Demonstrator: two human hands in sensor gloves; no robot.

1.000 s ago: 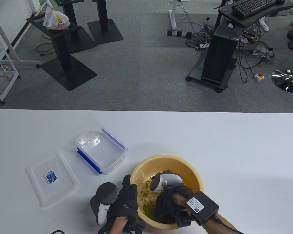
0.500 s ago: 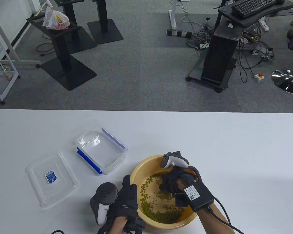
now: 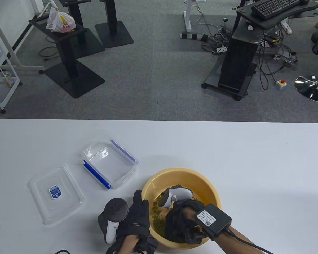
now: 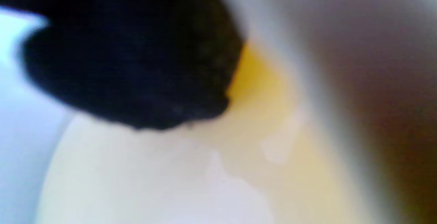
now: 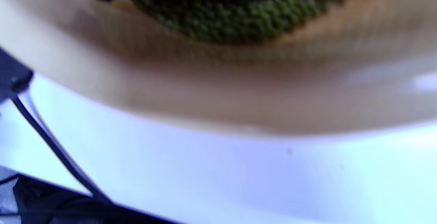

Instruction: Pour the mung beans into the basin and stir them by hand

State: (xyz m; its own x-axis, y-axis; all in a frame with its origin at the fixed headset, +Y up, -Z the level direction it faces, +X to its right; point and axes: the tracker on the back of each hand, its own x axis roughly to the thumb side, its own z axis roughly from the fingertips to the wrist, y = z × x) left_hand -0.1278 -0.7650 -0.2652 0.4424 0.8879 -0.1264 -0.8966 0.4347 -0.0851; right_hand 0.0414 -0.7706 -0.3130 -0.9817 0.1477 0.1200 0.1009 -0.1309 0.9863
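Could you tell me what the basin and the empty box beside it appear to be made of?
Basin: probably plastic, opaque yellow, smooth with a soft sheen and a rolled rim. Box: clear hard plastic, since the table shows through it, with blue clips.

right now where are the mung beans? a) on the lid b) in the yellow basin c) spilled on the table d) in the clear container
b: the mung beans lie inside the yellow basin, where the right hand reaches in among them; the clear container holds none.
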